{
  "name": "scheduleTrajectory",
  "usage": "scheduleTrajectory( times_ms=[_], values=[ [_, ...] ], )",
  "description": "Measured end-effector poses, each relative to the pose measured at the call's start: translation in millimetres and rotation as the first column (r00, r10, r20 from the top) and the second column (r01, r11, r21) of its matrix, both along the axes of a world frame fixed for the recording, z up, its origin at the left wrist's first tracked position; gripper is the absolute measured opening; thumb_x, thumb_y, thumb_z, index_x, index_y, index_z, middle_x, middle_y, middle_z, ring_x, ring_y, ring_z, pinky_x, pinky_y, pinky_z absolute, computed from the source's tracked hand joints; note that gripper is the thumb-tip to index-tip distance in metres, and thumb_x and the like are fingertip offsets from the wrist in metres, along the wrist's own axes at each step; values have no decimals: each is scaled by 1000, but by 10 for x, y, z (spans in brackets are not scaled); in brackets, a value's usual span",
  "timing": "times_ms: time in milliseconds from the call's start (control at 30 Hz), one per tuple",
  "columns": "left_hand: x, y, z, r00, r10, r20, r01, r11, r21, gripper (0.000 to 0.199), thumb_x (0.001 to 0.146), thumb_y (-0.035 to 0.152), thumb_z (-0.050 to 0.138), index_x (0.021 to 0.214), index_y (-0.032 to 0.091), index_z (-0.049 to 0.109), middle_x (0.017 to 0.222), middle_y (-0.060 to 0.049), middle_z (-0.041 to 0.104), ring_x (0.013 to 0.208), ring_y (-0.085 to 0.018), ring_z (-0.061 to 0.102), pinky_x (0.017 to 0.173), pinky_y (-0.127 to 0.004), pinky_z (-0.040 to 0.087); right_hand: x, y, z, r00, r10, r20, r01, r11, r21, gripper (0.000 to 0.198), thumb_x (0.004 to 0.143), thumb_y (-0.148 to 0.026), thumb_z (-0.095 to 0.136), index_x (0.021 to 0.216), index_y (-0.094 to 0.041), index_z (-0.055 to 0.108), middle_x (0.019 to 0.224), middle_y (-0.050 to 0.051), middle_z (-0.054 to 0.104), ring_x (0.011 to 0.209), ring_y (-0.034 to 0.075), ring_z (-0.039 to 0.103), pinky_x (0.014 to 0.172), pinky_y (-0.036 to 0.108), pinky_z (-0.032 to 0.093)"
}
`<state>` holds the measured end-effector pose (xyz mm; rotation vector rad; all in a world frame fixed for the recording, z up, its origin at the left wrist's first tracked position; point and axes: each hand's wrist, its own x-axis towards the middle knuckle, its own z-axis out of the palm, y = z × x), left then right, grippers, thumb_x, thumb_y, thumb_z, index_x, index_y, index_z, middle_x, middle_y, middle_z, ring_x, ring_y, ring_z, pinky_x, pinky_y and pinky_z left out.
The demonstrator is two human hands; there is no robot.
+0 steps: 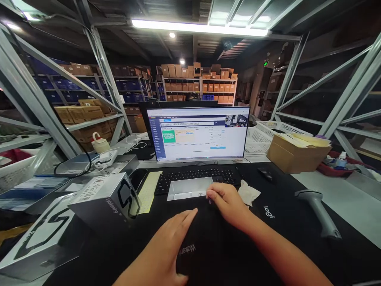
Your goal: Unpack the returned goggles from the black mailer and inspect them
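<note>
My right hand (228,200) is closed, its fingertips pinched together at the right end of a small silver open tray (178,192). A tiny purple bit shows under those fingers; what they hold is mostly hidden. My left hand (166,248) is open, fingers stretched forward and thumb apart, low over a black surface marked with partly covered white "Wakening" lettering (190,249). Whether that lettering belongs to a dark box I cannot tell. A crumpled beige tissue (248,193) lies beside my right hand. Behind the tray sits a black keyboard (166,177).
Silver Wakening boxes (102,200) stand at left, beside a yellow sheet (149,190). A monitor (199,135) rises behind the keyboard. To the right are a mouse (264,174), a grey barcode scanner (320,210) and a cardboard box (293,155).
</note>
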<state>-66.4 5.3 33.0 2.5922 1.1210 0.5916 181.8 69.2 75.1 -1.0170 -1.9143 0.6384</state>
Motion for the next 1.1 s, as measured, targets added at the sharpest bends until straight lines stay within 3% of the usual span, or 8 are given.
scheduleTrajectory(
  times_ms=[200, 333, 433, 533, 700, 767, 867, 1100],
  values=[
    [61, 135, -47, 983, 175, -60, -146, 930, 337, 112, 52, 12, 61, 157, 27, 26, 138, -13, 56, 119, -34, 60, 97, -47, 56, 181, 24, -189, 994, 82, -67, -94, 977, -191, 24, 97, -27, 55, 115, -19, 69, 116, 8, 70, 108, 24, 64, 94, 38, 50],
    [186, 167, 9, 982, 182, -58, -125, 842, 525, 106, 56, 14, 67, 156, 22, 32, 136, -17, 57, 118, -35, 60, 95, -48, 55, 238, -201, -131, 938, 343, -56, -346, 907, -239, 100, 77, -39, 82, 159, -27, 27, 162, 10, 30, 148, 28, 30, 121, 48, 29],
    [170, 318, 16, 997, 69, -23, -46, 847, 529, 99, 73, 49, 77, 156, 23, 30, 139, -18, 56, 120, -35, 60, 96, -48, 55, 260, -290, -125, 986, 167, -4, -164, 964, -211, 108, 65, -35, 90, 156, -30, 33, 159, 10, 33, 146, 31, 33, 121, 51, 28],
    [-22, 640, -111, 989, 85, 119, -124, 923, 365, 84, 87, 77, 48, 154, 28, 35, 147, -17, 49, 130, -34, 54, 105, -51, 50, 459, -183, -150, 996, 27, -81, -43, 980, -196, 88, 73, -48, 83, 150, -29, 43, 153, 11, 42, 140, 33, 41, 119, 55, 29],
    [-340, 1060, -510, 938, 341, 63, -346, 914, 211, 32, 85, 30, 70, 116, 21, 65, 156, -18, 34, 140, -39, 45, 106, -59, 48, 1061, 181, -193, 842, -355, -407, 292, 933, -211, 79, 79, -59, 73, 145, -28, 44, 144, 11, 51, 129, 35, 51, 111, 55, 41],
    [-340, 991, -624, 955, 282, 90, -296, 923, 248, 5, 89, 16, 63, 93, 16, 66, 161, -17, 27, 143, -36, 42, 108, -53, 49, 1250, 278, -195, 683, -476, -554, 372, 880, -297, 80, 77, -59, 75, 144, -28, 43, 136, 11, 58, 121, 34, 58, 100, 50, 52],
    [-237, 665, -679, 963, 214, 161, -261, 884, 389, 16, 92, 6, 53, 81, 15, 62, 168, -13, 12, 149, -34, 33, 115, -51, 43, 1408, 294, -156, 545, -516, -661, 330, 857, -396, 77, 74, -55, 79, 138, -28, 47, 123, 9, 65, 107, 32, 66, 83, 44, 61],
    [31, -158, -686, 917, 271, 291, -354, 890, 288, 14, 89, 4, 56, 84, 17, 60, 169, -10, 12, 150, -35, 31, 113, -53, 45, 1173, -75, -32, 716, -413, -562, 77, 848, -525, 72, 72, -56, 76, 135, -28, 54, 118, 11, 68, 102, 37, 68, 78, 46, 61]
  ],
)
